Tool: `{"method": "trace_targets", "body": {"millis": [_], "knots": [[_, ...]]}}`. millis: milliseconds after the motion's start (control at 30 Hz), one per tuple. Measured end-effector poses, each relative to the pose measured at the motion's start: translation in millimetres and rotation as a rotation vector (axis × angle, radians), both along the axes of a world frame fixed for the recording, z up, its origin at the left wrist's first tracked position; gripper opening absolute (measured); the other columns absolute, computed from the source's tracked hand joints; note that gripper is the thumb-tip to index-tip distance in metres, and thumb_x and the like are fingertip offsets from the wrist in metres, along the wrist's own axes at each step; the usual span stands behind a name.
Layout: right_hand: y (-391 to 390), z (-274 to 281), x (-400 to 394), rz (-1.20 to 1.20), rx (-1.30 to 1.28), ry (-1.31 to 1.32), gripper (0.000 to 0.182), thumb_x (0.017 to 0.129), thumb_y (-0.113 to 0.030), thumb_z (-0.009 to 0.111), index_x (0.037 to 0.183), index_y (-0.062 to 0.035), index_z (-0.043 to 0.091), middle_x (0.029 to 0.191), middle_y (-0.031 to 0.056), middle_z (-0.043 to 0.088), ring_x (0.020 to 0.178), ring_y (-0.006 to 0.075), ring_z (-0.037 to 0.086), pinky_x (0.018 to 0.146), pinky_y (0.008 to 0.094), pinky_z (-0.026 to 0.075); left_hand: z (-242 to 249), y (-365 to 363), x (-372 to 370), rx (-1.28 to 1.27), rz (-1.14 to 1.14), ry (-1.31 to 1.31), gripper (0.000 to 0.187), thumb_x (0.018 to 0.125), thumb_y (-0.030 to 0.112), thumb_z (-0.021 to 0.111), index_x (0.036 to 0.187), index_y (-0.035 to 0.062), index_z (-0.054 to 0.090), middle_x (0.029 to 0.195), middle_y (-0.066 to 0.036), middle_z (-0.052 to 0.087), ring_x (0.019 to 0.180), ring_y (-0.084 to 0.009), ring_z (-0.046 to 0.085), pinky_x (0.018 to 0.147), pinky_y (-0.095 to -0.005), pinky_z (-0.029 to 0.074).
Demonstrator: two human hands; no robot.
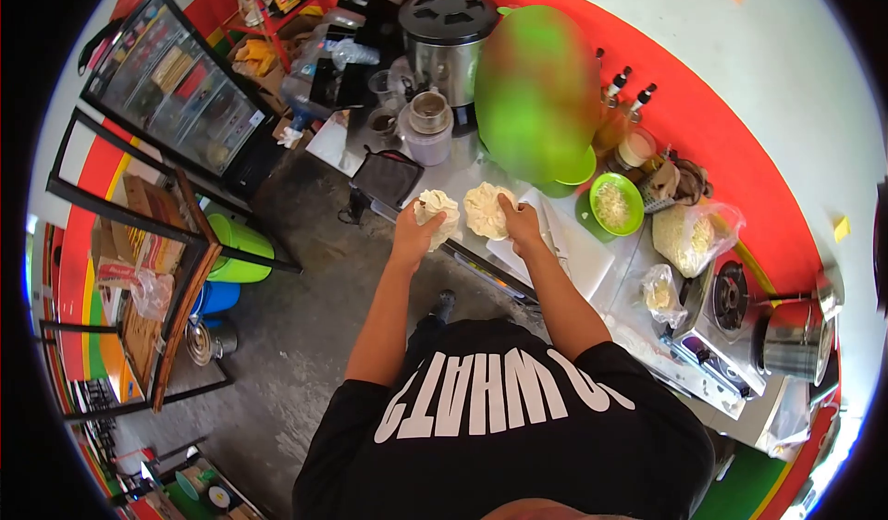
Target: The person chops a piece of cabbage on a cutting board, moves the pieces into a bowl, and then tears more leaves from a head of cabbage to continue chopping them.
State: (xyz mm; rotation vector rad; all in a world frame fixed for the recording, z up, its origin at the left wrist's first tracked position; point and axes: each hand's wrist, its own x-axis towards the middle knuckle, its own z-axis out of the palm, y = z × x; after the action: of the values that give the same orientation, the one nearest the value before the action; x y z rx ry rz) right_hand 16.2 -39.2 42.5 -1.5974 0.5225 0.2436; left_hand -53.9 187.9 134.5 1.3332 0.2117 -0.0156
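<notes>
My left hand grips a pale, ruffled round flatbread by its near edge. A second pale round flatbread is pinched at its right side by my right hand. Both are held up side by side, with a small gap between them, near the counter's front edge. Below and to the right of my right hand lies a white board on the counter. Beyond it stands a green bowl with pale shreds in it.
Along the counter are a steel pot with a black lid, a blurred green shape, sauce bottles, a bag of pale shreds and a gas stove. A black bag sits at the counter's left end. A wooden table stands left.
</notes>
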Motion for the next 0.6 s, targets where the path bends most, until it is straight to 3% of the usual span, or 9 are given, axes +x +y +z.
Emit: {"method": "trace_targets", "body": {"millis": [133, 233, 367, 467, 600], "knots": [[29.5, -24.9, 20.3, 0.038, -0.057, 0.031, 0.061, 0.093, -0.038, 0.076, 0.126, 0.0071, 0.052, 0.109, 0.0180, 0.068, 0.089, 0.0286, 0.072, 0.072, 0.0461, 0.061, -10.1, 22.4, -9.9, 0.013, 0.064, 0.030, 0.032, 0.090, 0.001, 0.072, 0.121, -0.0009, 0.063, 0.110, -0.006, 0.071, 0.099, -0.0148, 0.068, 0.087, -0.0305, 0.055], [54.1, -30.5, 28.1, -0.130, 0.176, 0.119, 0.058, 0.094, -0.033, 0.075, 0.129, 0.0058, 0.052, 0.118, 0.0198, 0.066, 0.099, 0.0335, 0.072, 0.077, 0.0517, 0.062, -12.5, 40.4, -19.5, 0.025, 0.078, 0.062, 0.034, 0.092, 0.001, 0.070, 0.125, -0.0004, 0.063, 0.113, -0.006, 0.071, 0.102, -0.0148, 0.068, 0.091, -0.0312, 0.054], [81.5, -35.6, 36.4, -0.242, 0.233, 0.116, 0.056, 0.094, -0.032, 0.074, 0.130, 0.0061, 0.053, 0.121, 0.0207, 0.064, 0.100, 0.0353, 0.071, 0.079, 0.0529, 0.064, -18.5, 65.7, -29.7, 0.139, 0.114, 0.096, 0.034, 0.092, 0.000, 0.069, 0.126, -0.0002, 0.063, 0.112, -0.005, 0.071, 0.101, -0.0142, 0.068, 0.089, -0.0301, 0.054], [85.8, -23.1, 45.6, -0.230, 0.244, 0.139, 0.060, 0.091, -0.031, 0.078, 0.130, 0.0058, 0.050, 0.123, 0.0201, 0.062, 0.101, 0.0343, 0.070, 0.074, 0.0492, 0.065, -24.9, 79.8, -31.4, 0.116, 0.164, 0.105, 0.035, 0.092, 0.001, 0.069, 0.126, -0.0006, 0.063, 0.112, -0.006, 0.071, 0.100, -0.0141, 0.068, 0.089, -0.0299, 0.053], [83.9, -35.2, 66.6, -0.187, 0.205, 0.093, 0.055, 0.092, -0.034, 0.075, 0.126, 0.0058, 0.056, 0.120, 0.0193, 0.064, 0.099, 0.0337, 0.071, 0.074, 0.0503, 0.065, -17.8, 86.6, -23.7, 0.135, 0.180, 0.116, 0.034, 0.091, 0.002, 0.071, 0.124, -0.0014, 0.063, 0.110, -0.007, 0.071, 0.098, -0.0145, 0.067, 0.087, -0.0303, 0.053]]}}
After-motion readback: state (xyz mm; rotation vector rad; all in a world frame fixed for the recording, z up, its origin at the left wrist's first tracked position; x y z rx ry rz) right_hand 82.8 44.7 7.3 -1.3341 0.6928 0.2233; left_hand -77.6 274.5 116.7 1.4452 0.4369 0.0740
